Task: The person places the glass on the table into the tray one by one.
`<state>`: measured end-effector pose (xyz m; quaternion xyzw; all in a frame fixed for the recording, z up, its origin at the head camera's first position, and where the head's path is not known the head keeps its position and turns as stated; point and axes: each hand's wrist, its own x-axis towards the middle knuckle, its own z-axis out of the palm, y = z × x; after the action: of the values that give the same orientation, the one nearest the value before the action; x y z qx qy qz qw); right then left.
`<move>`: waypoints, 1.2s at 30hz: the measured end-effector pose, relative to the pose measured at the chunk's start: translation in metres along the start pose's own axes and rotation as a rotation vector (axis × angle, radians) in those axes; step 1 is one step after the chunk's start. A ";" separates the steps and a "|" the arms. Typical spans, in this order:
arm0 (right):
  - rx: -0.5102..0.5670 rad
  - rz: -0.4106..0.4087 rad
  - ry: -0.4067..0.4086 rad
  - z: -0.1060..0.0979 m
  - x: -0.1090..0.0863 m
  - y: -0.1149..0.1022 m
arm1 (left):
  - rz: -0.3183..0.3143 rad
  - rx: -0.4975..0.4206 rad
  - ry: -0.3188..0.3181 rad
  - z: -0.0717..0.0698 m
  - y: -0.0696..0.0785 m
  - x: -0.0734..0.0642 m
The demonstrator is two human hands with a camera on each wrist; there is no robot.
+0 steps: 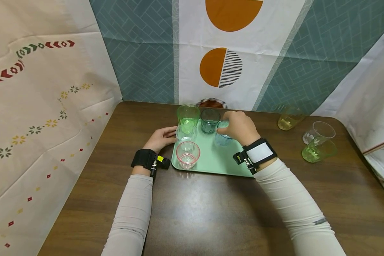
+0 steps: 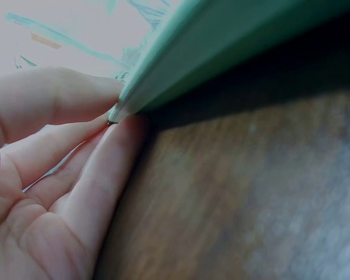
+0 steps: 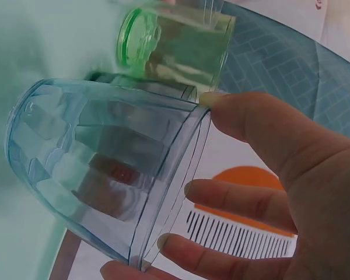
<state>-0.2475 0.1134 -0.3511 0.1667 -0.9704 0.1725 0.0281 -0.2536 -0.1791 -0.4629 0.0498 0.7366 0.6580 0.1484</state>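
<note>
A pale green tray (image 1: 208,161) lies on the table, and my left hand (image 1: 160,139) holds its left edge between thumb and fingers (image 2: 93,181). My right hand (image 1: 242,128) grips a light blue plastic cup (image 3: 105,163) from above, thumb and fingertips around its rim. The cup stands upright close over the tray. To its left are a dark teal cup (image 1: 209,124) at the back and a taller green cup (image 1: 188,114) in the back corner. Nearer along the left side stand a clear cup (image 1: 186,132) and a clear cup with a red rim (image 1: 187,156).
On the right of the brown wooden table (image 1: 192,213) are a yellow cup (image 1: 286,122), a clear cup (image 1: 323,130) and a light green cup (image 1: 313,153). A patterned cloth (image 1: 140,57) hangs behind the table, and white cloth (image 1: 60,117) borders its left side.
</note>
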 end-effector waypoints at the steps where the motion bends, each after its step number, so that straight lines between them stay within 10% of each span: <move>1: 0.000 -0.001 0.000 0.001 0.000 -0.002 | 0.001 0.002 0.002 0.000 -0.003 0.002; 21: -0.002 -0.013 -0.037 0.013 0.004 -0.027 | 0.024 0.010 0.005 -0.002 -0.014 0.009; 36: -0.017 -0.061 -0.033 0.021 0.005 -0.037 | -0.005 -0.011 -0.005 0.002 0.007 -0.004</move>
<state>-0.2401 0.0717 -0.3578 0.1988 -0.9666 0.1606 0.0185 -0.2503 -0.1776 -0.4559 0.0488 0.7328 0.6613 0.1525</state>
